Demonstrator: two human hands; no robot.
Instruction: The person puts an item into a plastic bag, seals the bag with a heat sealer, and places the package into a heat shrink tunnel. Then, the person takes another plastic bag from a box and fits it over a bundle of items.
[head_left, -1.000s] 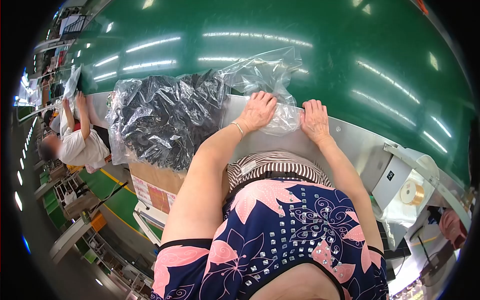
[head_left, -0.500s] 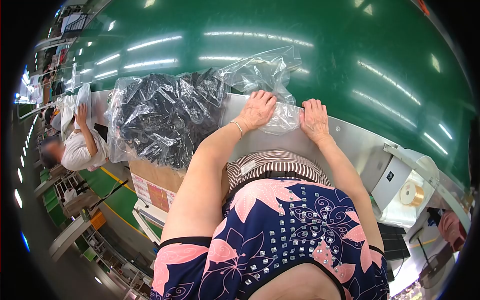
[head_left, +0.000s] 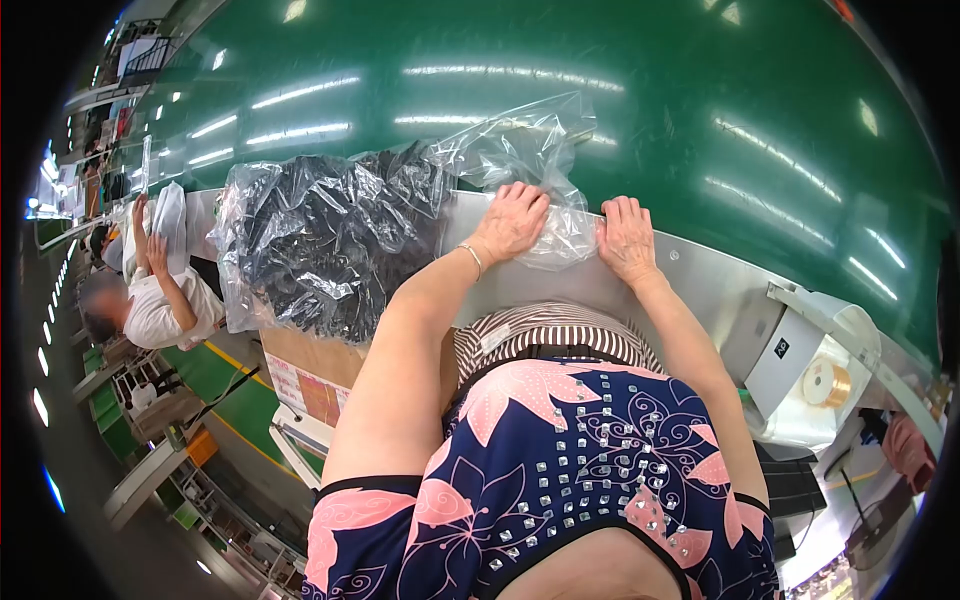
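Note:
My left hand lies over the metal edge with its fingers curled onto the loose end of a clear plastic bag. Beside it, my right hand rests on the same edge, fingers bent over the rim and slightly apart, its thumb side next to the bag. A crumpled part of the bag bulges between both hands. Its thin open-looking end spreads over the green surface. To the left, a large bundle of black material in clear plastic bulges over the edge; its contents cannot be made out exactly.
A long glossy green surface runs ahead, bordered by a metal rim. Below the bundle stands a cardboard box. At right hang a grey box and a spool. A co-worker handles pale plastic at far left.
My hands and the bag stay nearly in place. The co-worker's hands have shifted at the pale plastic, with both now visible. The view has moved very slightly.

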